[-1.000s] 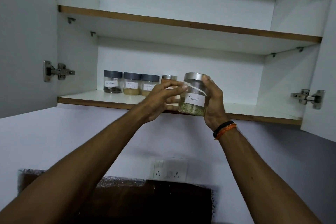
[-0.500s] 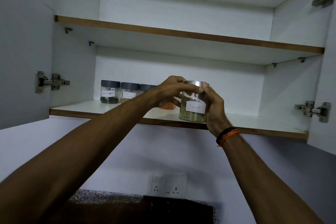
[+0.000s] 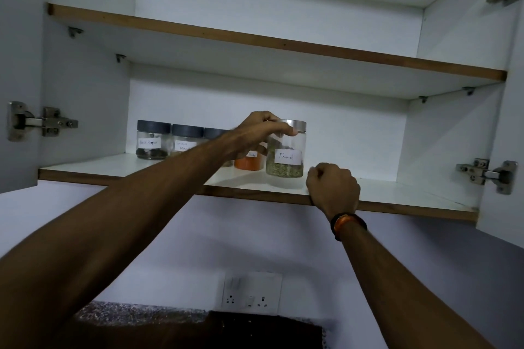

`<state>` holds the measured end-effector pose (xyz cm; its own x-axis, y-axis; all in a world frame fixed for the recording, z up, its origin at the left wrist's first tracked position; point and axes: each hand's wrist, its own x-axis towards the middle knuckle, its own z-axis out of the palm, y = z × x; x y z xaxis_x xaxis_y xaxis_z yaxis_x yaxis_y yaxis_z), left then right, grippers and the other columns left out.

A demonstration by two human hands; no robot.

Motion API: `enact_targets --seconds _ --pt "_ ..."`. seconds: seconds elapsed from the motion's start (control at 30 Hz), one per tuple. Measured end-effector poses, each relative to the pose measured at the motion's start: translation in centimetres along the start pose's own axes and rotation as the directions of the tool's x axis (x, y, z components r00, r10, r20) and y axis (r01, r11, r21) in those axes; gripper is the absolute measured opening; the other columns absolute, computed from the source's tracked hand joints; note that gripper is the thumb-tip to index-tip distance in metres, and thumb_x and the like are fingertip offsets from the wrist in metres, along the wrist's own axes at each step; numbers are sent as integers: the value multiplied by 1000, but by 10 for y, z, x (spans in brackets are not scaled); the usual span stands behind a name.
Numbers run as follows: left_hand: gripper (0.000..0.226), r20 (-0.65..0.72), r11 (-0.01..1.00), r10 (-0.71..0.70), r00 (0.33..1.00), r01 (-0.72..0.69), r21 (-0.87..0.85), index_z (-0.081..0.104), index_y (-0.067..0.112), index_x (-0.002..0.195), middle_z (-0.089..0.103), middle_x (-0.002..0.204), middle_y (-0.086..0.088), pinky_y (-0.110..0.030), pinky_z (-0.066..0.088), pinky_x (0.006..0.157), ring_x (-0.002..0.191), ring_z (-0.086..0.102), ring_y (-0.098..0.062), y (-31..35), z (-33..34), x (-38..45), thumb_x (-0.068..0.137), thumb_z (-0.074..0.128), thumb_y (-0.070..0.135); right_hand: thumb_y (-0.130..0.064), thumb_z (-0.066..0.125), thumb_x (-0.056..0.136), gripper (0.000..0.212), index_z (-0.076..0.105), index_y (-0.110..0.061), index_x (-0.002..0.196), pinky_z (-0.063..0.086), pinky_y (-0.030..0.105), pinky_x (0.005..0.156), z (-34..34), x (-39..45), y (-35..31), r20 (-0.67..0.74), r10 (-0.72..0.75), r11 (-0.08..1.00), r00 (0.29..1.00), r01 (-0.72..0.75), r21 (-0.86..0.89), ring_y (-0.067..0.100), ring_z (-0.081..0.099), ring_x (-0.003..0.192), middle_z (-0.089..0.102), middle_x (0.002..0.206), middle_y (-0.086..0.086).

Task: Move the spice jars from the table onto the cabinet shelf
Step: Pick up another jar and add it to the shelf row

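Head view, looking up into an open wall cabinet [image 3: 85, 88]; white interior, two shelves with brown edging. Upper shelf [image 3: 283, 45] shows only its underside and front edge. Lower shelf [image 3: 127, 168] crosses mid-frame and carries the jars.

Progress, judged from how things lie: five jars stand on the lower shelf in a row running from left of centre toward the middle. Dark-lidded black pepper jar [image 3: 152, 140] at far left, a second dark-lidded jar [image 3: 185, 140] just beside it, a third [image 3: 214, 133] mostly hidden behind the left forearm, then an orange-filled jar [image 3: 249, 160], partly hidden. Fennel jar [image 3: 286, 150], silver lid, greenish contents, stands upright at the right end of the row, base seemingly on the shelf board, label facing out. Right half of the shelf is bare board. The table is out of frame, so how many jars remain cannot be told; this placement looks nearly finished, with only the release left.

Hands: left hand [image 3: 263, 129] reaches in from lower left, arm extended, fingers curled over the fennel jar's lid and upper rim, thumb at the lid's front. Right hand [image 3: 331, 187], at centre-right, is off the jar, just right of its base, fingers curled into a loose fist holding nothing, at the shelf's front edge. Dark and orange wristbands [image 3: 347, 224] on the right wrist.

Wall socket plate [image 3: 252, 293] below, lower centre.
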<state>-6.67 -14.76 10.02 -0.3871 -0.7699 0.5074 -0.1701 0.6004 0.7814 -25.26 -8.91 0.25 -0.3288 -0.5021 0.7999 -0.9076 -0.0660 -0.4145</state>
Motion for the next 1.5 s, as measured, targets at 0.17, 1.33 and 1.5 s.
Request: enact_targets --seconds 0.17,1.33,1.5 --pt "54 -19 999 -50 999 51 19 60 18 108 68 110 -6 -38 58 74 99 69 -28 -17 -1 16 65 82 42 -32 51 89 33 61 -13 63 47 28 56 0 -2 0 7 -62 995 998 62 -81 24 56 54 59 55 2" --pt "35 142 611 225 964 -253 750 67 11 127 70 125 -8 -31 47 86 111 63 -26 -60 -3 101 93 68 20 -31 48 79 29 45 -20 52 11 18 49 11 -4 6 -225 -147 989 963 137 -61 14 34 43 38 45 -8" --pt "36 136 589 207 969 -234 773 67 13 127 70 124 -7 -33 49 86 109 63 -24 -57 -2 102 93 69 23 -32 48 81 30 45 -21 54 13 18 49 13 -4 9 -219 -155 988 963 147 -51 13 35 43 40 46 -7"
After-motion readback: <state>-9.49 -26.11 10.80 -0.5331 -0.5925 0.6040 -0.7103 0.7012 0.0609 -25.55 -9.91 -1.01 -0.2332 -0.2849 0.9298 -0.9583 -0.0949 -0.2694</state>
